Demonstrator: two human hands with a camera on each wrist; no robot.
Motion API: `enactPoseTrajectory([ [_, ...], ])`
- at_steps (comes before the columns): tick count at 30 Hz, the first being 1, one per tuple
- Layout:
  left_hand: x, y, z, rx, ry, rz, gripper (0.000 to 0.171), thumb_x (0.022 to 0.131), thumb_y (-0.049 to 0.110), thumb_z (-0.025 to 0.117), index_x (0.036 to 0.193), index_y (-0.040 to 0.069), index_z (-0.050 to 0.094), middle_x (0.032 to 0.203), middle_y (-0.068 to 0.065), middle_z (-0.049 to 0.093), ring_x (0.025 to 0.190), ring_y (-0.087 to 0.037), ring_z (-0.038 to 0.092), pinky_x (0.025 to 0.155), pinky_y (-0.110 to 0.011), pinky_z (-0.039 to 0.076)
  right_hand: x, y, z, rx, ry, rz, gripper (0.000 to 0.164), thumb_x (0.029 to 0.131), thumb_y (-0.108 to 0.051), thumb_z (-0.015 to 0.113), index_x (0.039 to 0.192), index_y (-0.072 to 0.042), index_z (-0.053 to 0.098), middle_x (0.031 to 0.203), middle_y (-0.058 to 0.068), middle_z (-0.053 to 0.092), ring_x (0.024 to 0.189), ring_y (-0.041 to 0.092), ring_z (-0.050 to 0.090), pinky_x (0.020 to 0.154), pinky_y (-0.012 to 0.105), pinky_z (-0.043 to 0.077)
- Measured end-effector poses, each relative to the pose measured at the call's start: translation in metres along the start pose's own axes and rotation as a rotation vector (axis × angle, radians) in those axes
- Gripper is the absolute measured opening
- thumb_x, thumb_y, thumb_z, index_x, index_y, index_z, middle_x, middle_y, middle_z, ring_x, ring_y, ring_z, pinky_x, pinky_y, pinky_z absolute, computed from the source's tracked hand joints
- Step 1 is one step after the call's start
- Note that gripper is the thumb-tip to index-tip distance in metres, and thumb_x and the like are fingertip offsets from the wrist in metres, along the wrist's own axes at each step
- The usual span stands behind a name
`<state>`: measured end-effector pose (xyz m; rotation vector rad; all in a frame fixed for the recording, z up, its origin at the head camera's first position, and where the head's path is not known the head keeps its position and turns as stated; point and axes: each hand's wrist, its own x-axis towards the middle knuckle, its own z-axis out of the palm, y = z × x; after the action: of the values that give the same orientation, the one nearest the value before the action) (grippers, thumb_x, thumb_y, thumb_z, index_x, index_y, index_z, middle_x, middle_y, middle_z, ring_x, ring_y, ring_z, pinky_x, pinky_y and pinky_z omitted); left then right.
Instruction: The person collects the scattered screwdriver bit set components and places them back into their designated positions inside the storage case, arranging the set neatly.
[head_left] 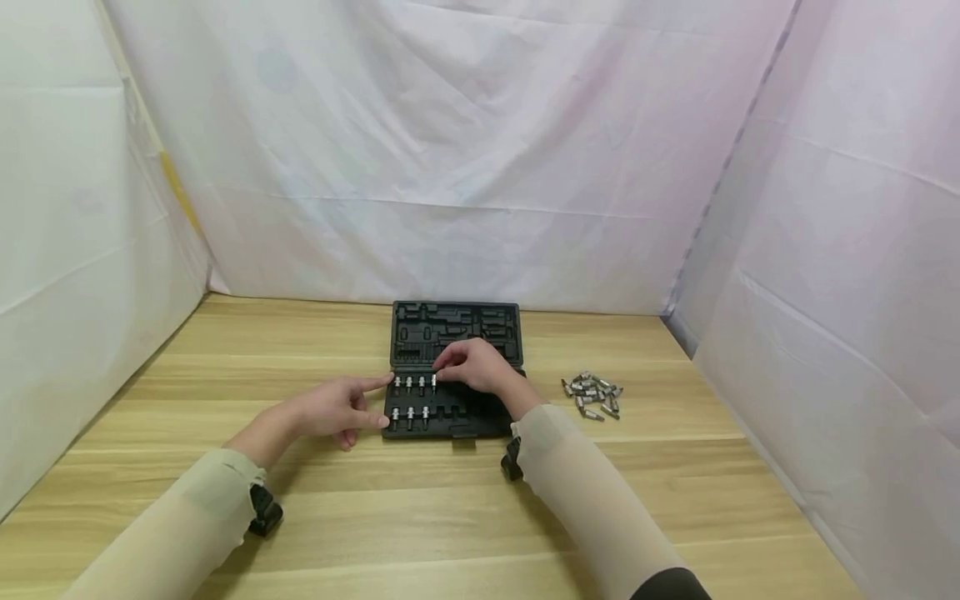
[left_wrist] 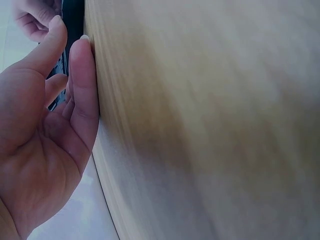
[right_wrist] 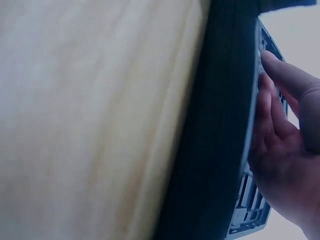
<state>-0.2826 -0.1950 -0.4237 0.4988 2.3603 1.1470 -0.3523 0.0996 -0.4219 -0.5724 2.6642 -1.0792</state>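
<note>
A black case (head_left: 480,432) lies unfolded on the table, its lid tilted up at the back. Silver bit sockets (head_left: 410,412) stand in two rows in its left part. My left hand (head_left: 337,408) touches the case's left side, index finger at the back corner and thumb at the front, both extended. Over the back row, my right hand (head_left: 480,367) pinches a bit socket (head_left: 434,382) between thumb and fingertips at the row's right end. In the right wrist view, the case wall hides that socket from sight.
A loose pile of bit sockets (head_left: 592,393) lies on the wooden table (head_left: 420,517) to the right of the case. White cloth walls (head_left: 450,167) enclose the table at the back and both sides. The lid (head_left: 456,306) has moulded recesses inside.
</note>
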Motion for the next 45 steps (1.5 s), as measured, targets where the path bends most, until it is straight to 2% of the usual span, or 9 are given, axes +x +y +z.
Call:
enactPoseTrajectory([
  [3,0.001,-0.001,0.002,-0.006,0.0,-0.007,0.093,0.1,0.03,0.084,0.174,0.014,0.03,0.087,-0.012,0.059,0.067,-0.021,0.065,0.063,-0.038,0.068,0.0,0.001,-0.001,-0.011,0.014,-0.014,0.015,0.104,-0.024,0.079,0.118,-0.02,0.083,0.115,-0.001,0.079,0.103,0.015,0.071,0.098,0.042,0.063],
  [7,0.0,0.0,0.002,-0.004,-0.001,-0.006,0.094,0.1,0.031,0.083,0.174,0.014,0.03,0.087,-0.012,0.06,0.067,-0.021,0.066,0.063,-0.038,0.068,0.003,0.0,-0.002,-0.049,-0.009,-0.013,0.022,0.104,-0.026,0.08,0.125,-0.021,0.082,0.116,-0.001,0.079,0.104,0.016,0.07,0.098,0.041,0.063],
  [17,0.002,-0.004,0.002,0.001,-0.003,0.007,0.094,0.1,0.031,0.083,0.174,0.013,0.029,0.086,-0.011,0.059,0.066,-0.021,0.065,0.062,-0.038,0.068,0.006,-0.002,0.001,-0.119,-0.002,-0.004,0.034,0.102,-0.031,0.082,0.134,-0.022,0.078,0.11,0.001,0.072,0.096,0.018,0.066,0.086,0.037,0.06],
  [19,0.002,-0.005,0.002,-0.003,-0.003,0.004,0.094,0.099,0.031,0.083,0.174,0.014,0.03,0.086,-0.012,0.059,0.066,-0.021,0.066,0.063,-0.039,0.068,0.006,-0.004,0.002,-0.141,0.007,0.004,0.035,0.102,-0.033,0.082,0.135,-0.023,0.078,0.116,0.003,0.07,0.105,0.022,0.065,0.093,0.042,0.06],
  [20,0.002,-0.005,0.002,-0.003,-0.002,0.005,0.094,0.1,0.032,0.083,0.174,0.014,0.03,0.087,-0.011,0.059,0.067,-0.021,0.066,0.063,-0.039,0.068,0.006,-0.004,0.002,-0.161,0.014,0.004,0.034,0.102,-0.034,0.082,0.134,-0.023,0.079,0.12,0.004,0.07,0.111,0.024,0.064,0.101,0.045,0.059],
  [22,0.002,-0.006,0.003,-0.006,-0.001,0.005,0.093,0.1,0.032,0.083,0.174,0.014,0.03,0.087,-0.011,0.058,0.066,-0.021,0.065,0.063,-0.039,0.068,0.006,-0.005,0.003,-0.203,0.021,0.005,0.035,0.101,-0.037,0.083,0.133,-0.025,0.079,0.129,0.005,0.067,0.124,0.028,0.059,0.115,0.051,0.052],
  [24,0.002,-0.006,0.003,-0.008,0.002,0.004,0.093,0.1,0.031,0.083,0.174,0.014,0.03,0.087,-0.011,0.057,0.066,-0.021,0.065,0.063,-0.039,0.068,0.006,-0.005,0.003,-0.23,0.024,0.008,0.035,0.1,-0.04,0.083,0.134,-0.027,0.079,0.135,0.005,0.065,0.131,0.03,0.053,0.121,0.055,0.045],
  [34,0.001,-0.004,0.002,-0.005,0.003,0.004,0.094,0.099,0.031,0.083,0.174,0.013,0.03,0.087,-0.011,0.058,0.067,-0.021,0.065,0.063,-0.038,0.068,0.008,-0.001,0.003,-0.181,0.015,0.041,0.036,0.098,-0.041,0.085,0.132,-0.031,0.077,0.135,0.005,0.062,0.13,0.029,0.051,0.12,0.057,0.045],
  [45,-0.001,-0.003,0.001,0.002,0.001,-0.002,0.094,0.1,0.031,0.083,0.174,0.013,0.03,0.086,-0.011,0.058,0.068,-0.022,0.065,0.063,-0.039,0.068,0.013,-0.004,0.005,-0.214,-0.001,0.062,0.037,0.099,-0.041,0.084,0.134,-0.033,0.075,0.137,0.007,0.061,0.138,0.036,0.048,0.125,0.062,0.038],
])
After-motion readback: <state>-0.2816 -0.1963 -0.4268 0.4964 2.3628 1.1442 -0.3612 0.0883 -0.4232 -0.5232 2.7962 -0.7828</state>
